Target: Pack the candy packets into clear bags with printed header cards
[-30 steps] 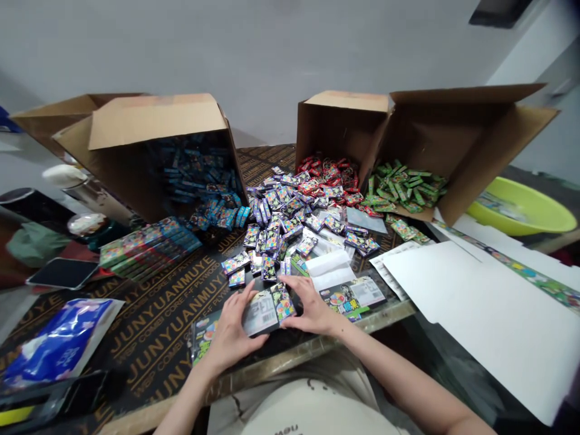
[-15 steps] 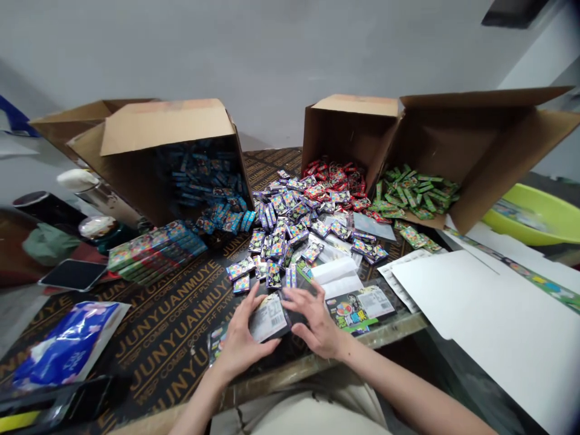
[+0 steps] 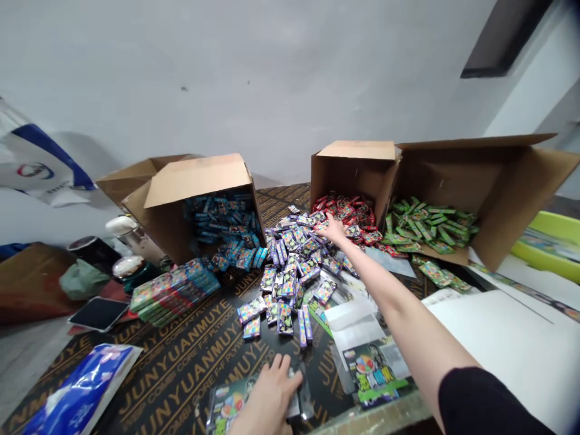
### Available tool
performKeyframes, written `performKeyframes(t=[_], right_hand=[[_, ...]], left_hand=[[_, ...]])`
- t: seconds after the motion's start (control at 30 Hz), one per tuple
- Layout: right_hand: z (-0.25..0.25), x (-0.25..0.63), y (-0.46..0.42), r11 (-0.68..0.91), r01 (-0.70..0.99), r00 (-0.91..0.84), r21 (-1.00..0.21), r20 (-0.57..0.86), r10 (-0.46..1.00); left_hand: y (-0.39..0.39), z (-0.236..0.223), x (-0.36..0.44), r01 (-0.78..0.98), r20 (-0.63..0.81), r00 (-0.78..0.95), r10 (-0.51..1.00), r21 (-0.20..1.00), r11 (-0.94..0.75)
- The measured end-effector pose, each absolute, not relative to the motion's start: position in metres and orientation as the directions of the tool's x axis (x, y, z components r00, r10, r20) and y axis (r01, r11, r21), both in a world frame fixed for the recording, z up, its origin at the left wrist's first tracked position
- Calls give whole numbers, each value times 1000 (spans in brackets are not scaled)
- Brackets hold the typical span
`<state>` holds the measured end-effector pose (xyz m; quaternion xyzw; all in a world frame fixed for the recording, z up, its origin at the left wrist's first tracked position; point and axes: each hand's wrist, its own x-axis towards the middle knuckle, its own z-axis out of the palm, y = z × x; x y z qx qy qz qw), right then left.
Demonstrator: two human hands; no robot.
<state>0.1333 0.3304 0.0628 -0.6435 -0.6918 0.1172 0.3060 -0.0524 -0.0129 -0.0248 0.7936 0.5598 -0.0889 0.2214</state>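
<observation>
Fingers [image 3: 322, 231] of the right hand [image 3: 335, 231] are set at purple packets [image 3: 287, 284] before the carton [image 3: 356, 150] of red packets [image 3: 348, 208], those of the left hand [image 3: 270, 396] over a printed bag [image 3: 226, 406] on the table [image 3: 181, 368]; grips cannot be told. Blue packets [image 3: 222, 217] are held in the left carton [image 3: 197, 179], green packets [image 3: 426, 225] in the far-right carton [image 3: 521, 205]. Since earlier, the right hand has been moved from beside the left.

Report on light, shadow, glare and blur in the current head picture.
Head view, light: soft and even on the wall; head view, shadow: the cardboard box dims the blue packets inside; head view, glare: faint highlights on the clear sleeve by the left hand; head view, blur: print on purple packets too soft to read; head view, distortion: stretched edges, darkened top right corner.
</observation>
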Motion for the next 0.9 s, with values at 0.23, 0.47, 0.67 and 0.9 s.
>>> performKeyframes(t=[0.23, 0.47, 0.67, 0.9], right_hand=[[48, 105, 200, 501, 230, -397, -834, 390, 831], [2, 118, 31, 390, 66, -553, -918, 292, 781], [12, 145, 28, 677, 301, -678, -671, 349, 647], [-6, 162, 30, 750, 429, -643, -504, 413, 645]], left_hand=[[-2, 12, -49, 310, -187, 112, 976, 940, 145], [4, 13, -41, -639, -482, 129, 867, 628, 444], [-12, 3, -33, -352, -402, -9, 916, 859, 373], [-39, -19, -86, 736, 20, 164, 986, 663, -136]])
